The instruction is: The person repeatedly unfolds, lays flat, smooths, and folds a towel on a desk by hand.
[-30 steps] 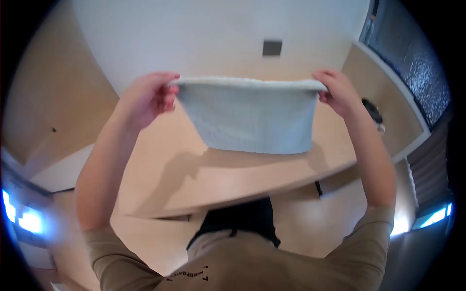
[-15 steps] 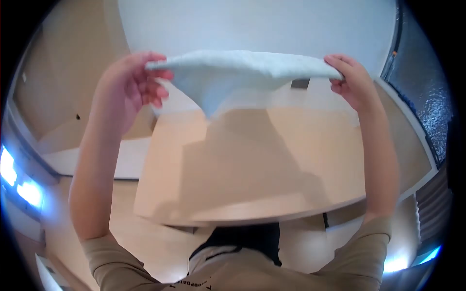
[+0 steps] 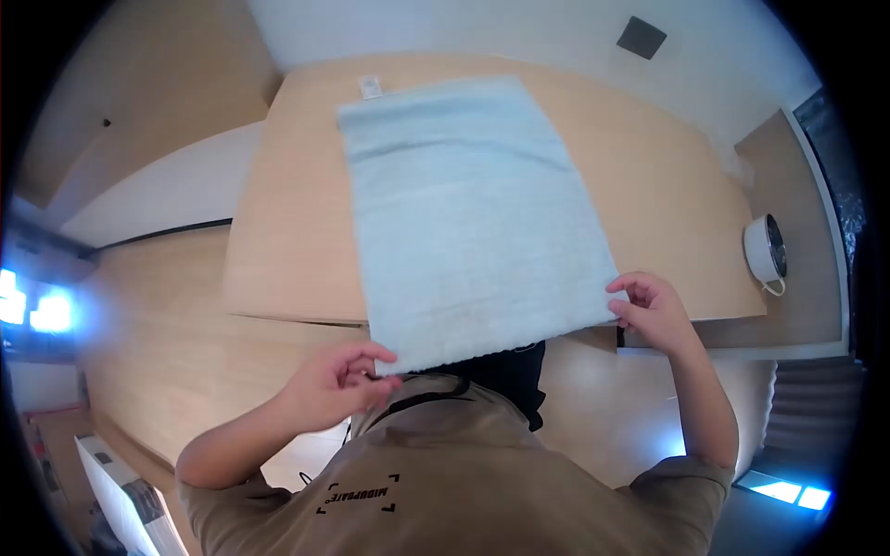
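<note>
A pale blue towel (image 3: 473,222) lies spread over the wooden table, its near end hanging past the front edge toward my body. At its near left corner, my left hand (image 3: 343,385) pinches the fabric between thumb and fingers. My right hand (image 3: 651,310) grips the near right corner just by the table edge. A shallow crease crosses the towel toward its far end, and a small white tag (image 3: 370,87) shows beside its far left corner.
The light wooden table (image 3: 287,222) extends to both sides of the towel. A white pot or mug with a handle (image 3: 764,250) stands at the right. A dark square plate (image 3: 642,37) is on the white surface beyond the table.
Both hands have come down and toward my body, still holding the towel corners. The towel, earlier stretched and bunched in the air, now lies flat over the table.
</note>
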{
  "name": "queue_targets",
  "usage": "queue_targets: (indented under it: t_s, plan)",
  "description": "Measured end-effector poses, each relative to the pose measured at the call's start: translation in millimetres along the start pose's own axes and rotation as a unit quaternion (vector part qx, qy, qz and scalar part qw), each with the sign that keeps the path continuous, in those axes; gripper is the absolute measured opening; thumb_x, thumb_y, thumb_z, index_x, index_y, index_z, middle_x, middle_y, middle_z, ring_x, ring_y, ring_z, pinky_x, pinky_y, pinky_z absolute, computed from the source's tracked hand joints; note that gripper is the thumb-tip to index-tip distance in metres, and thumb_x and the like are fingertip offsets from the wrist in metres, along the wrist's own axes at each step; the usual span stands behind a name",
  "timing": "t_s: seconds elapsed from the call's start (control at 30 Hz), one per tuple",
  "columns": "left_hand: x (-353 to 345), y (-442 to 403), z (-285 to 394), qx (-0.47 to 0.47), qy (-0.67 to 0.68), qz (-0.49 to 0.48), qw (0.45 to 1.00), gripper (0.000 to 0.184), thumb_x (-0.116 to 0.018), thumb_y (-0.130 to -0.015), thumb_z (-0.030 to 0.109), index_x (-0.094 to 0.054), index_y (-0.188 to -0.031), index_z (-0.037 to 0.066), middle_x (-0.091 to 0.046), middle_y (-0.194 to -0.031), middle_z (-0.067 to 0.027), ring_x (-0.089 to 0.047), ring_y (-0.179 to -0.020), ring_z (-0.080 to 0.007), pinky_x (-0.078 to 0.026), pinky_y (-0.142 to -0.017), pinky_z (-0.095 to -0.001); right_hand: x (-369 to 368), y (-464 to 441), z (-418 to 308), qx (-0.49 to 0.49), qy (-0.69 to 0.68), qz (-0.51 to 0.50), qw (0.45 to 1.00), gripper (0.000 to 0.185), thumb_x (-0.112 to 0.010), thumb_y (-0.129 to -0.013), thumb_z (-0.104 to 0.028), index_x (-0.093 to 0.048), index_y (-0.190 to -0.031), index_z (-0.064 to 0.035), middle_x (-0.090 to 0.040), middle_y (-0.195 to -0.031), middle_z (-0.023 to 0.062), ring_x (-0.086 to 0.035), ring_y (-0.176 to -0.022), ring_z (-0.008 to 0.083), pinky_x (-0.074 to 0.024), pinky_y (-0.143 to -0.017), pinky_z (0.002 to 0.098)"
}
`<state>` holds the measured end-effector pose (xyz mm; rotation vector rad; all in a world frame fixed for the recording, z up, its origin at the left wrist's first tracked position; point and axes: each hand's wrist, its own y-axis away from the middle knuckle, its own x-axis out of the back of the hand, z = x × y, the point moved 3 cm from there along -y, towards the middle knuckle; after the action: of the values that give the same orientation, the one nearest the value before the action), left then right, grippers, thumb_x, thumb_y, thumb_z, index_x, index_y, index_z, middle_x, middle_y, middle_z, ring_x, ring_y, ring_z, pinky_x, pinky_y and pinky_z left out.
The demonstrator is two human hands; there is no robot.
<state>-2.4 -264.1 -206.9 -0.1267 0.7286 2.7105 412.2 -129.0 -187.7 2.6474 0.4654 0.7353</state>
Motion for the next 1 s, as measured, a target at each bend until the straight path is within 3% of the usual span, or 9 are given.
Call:
queue_targets:
  t_s: [0.1,0.2,0.33,0.43,0.5,0.57,0.63,0.73,1.0]
  plan:
    - [-8,11,-10,-0.011,0.044,-0.058,0.997,0.038,-0.065,-0.091,-0.003,-0.054,-0.127,0.000,-0.058,-0.079,0.0010,-0.064,-0.080,-0.0061,-0.049,-0.073,-0.0221,7,10,0,-0.007,0.023,-0.044,0.999,0.015,-0.069,-0.090,-0.009,-0.065,-0.104,-0.0042,-0.061,-0.077,-0.0013,-0.056,-0.062,0.0060,-0.0450,-0.056,0.0227]
    - [-6,19,-14,-0.052,-0.052,-0.098,0.992,0.039,-0.067,-0.090,-0.003,-0.055,-0.127,0.001,-0.058,-0.078,0.0015,-0.064,-0.080,-0.0055,-0.050,-0.073,-0.0226,6,14,1,-0.008,0.015,-0.077,0.997,0.016,-0.069,-0.091,-0.009,-0.065,-0.106,-0.0039,-0.060,-0.076,-0.0014,-0.056,-0.061,0.0062,-0.0449,-0.055,0.0234]
    - [-1,18,-21,-0.032,-0.040,-0.071,0.996,0.040,-0.071,-0.088,0.000,-0.059,-0.126,0.003,-0.062,-0.077,0.0006,-0.064,-0.074,-0.0059,-0.050,-0.067,-0.0232,8,17,10,-0.049,-0.032,-0.083,0.995,0.018,-0.067,-0.093,-0.009,-0.066,-0.110,-0.0051,-0.061,-0.076,-0.0011,-0.060,-0.064,0.0078,-0.0471,-0.058,0.0233]
    - [9,16,-8,-0.127,-0.147,-0.053,0.980,0.035,-0.074,-0.084,0.000,-0.065,-0.117,0.004,-0.064,-0.071,-0.0007,-0.064,-0.068,-0.0092,-0.050,-0.062,-0.0246,11,18,-4,-0.065,0.020,-0.096,0.993,0.018,-0.067,-0.092,-0.011,-0.068,-0.108,-0.0045,-0.065,-0.078,0.0020,-0.063,-0.068,0.0110,-0.0496,-0.061,0.0259]
    - [31,8,13,-0.243,-0.341,0.076,0.905,0.026,-0.076,-0.079,0.000,-0.070,-0.104,0.005,-0.062,-0.065,-0.0027,-0.063,-0.061,-0.0140,-0.049,-0.057,-0.0268,17,9,-22,-0.020,0.147,-0.056,0.987,0.016,-0.068,-0.091,-0.012,-0.070,-0.103,-0.0034,-0.067,-0.079,0.0045,-0.064,-0.068,0.0127,-0.0502,-0.062,0.0278]
    - [50,-16,46,-0.286,-0.428,0.202,0.833,0.011,-0.076,-0.079,0.005,-0.070,-0.088,0.003,-0.061,-0.068,-0.0058,-0.058,-0.058,-0.0189,-0.047,-0.055,-0.0294,26,-16,-45,0.076,0.332,0.034,0.939,0.013,-0.069,-0.089,-0.012,-0.072,-0.096,-0.0021,-0.069,-0.080,0.0062,-0.062,-0.066,0.0133,-0.0498,-0.063,0.0290]
    - [59,-49,80,-0.222,-0.451,0.234,0.832,0.012,-0.074,-0.080,0.008,-0.071,-0.088,0.000,-0.062,-0.074,-0.0081,-0.060,-0.066,-0.0198,-0.048,-0.060,-0.0305,24,-57,-61,0.140,0.278,0.116,0.943,0.015,-0.071,-0.086,-0.014,-0.072,-0.089,0.0009,-0.071,-0.080,0.0088,-0.063,-0.071,0.0151,-0.0493,-0.066,0.0308]
    - [73,-89,91,-0.170,-0.450,0.215,0.850,0.015,-0.074,-0.079,0.008,-0.071,-0.091,-0.001,-0.067,-0.083,-0.0064,-0.060,-0.070,-0.0133,-0.047,-0.060,-0.0276,16,-115,-67,0.156,0.233,0.122,0.952,0.016,-0.072,-0.085,-0.014,-0.072,-0.092,0.0010,-0.071,-0.082,0.0087,-0.063,-0.075,0.0150,-0.0504,-0.070,0.0300]
    - [74,-106,103,-0.082,-0.435,0.211,0.871,0.014,-0.073,-0.078,0.005,-0.070,-0.090,-0.003,-0.065,-0.075,-0.0047,-0.060,-0.069,-0.0119,-0.049,-0.063,-0.0279,14,-128,-71,0.162,0.239,0.112,0.951,0.014,-0.072,-0.085,-0.012,-0.071,-0.090,0.0014,-0.069,-0.081,0.0049,-0.062,-0.075,0.0126,-0.0514,-0.071,0.0284]
